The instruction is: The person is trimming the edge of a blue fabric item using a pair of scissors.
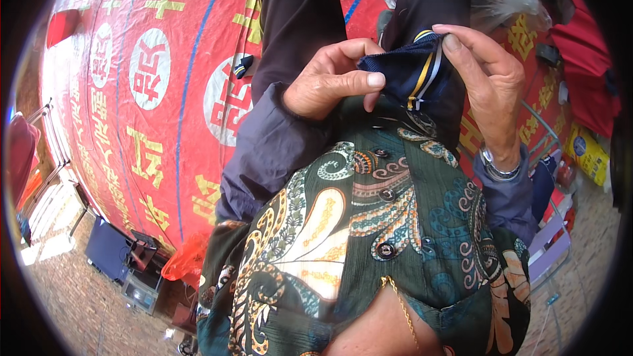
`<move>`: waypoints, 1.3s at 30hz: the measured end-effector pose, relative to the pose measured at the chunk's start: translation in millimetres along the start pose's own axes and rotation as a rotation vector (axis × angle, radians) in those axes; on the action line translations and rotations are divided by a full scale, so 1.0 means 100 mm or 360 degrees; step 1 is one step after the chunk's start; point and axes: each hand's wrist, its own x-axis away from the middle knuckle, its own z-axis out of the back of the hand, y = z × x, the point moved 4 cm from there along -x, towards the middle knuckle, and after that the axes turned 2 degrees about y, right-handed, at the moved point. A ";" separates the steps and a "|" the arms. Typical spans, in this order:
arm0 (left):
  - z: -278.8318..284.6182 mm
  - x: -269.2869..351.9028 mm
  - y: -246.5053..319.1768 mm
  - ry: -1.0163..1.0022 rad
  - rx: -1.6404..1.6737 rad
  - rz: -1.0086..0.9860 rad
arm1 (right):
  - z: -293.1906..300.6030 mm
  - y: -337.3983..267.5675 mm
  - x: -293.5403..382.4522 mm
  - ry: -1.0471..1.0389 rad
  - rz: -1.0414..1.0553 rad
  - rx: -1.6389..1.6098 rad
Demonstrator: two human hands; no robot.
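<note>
Over my lap, both hands hold a small navy ribbed-knit fabric piece (403, 70) with yellow and white stripes. My left hand (331, 76) pinches its left end, with the thumb on top and fingers partly behind the cloth. At the upper right corner, my right hand (487, 66) grips the striped edge between thumb and fingertips. The cloth is stretched between the two hands, its lower part hanging over dark trousers (301, 15). A metal wristwatch (500, 170) circles my right wrist. Another small navy striped scrap (243, 66) lies beside the left trouser leg.
A red printed sheet (190, 79) covers the ground around my legs. Clear plastic bagging (514, 2) lies at upper right, and a yellow packet (587, 155) at far right. A red plastic bag (185, 259) and a dark blue panel (106, 249) are at lower left.
</note>
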 end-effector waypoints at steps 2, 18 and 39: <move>-0.03 0.00 0.00 0.0066 -0.0061 0.0069 | -0.01 0.00 0.00 0.0025 -0.0026 -0.0072; -0.03 -0.05 -0.07 0.0253 0.0109 0.0190 | -0.09 0.15 -0.03 -0.0051 -0.0274 -0.0355; 0.06 -0.07 -0.07 0.0006 0.0392 0.0104 | -0.11 0.19 0.16 -0.0462 -0.0560 -0.0399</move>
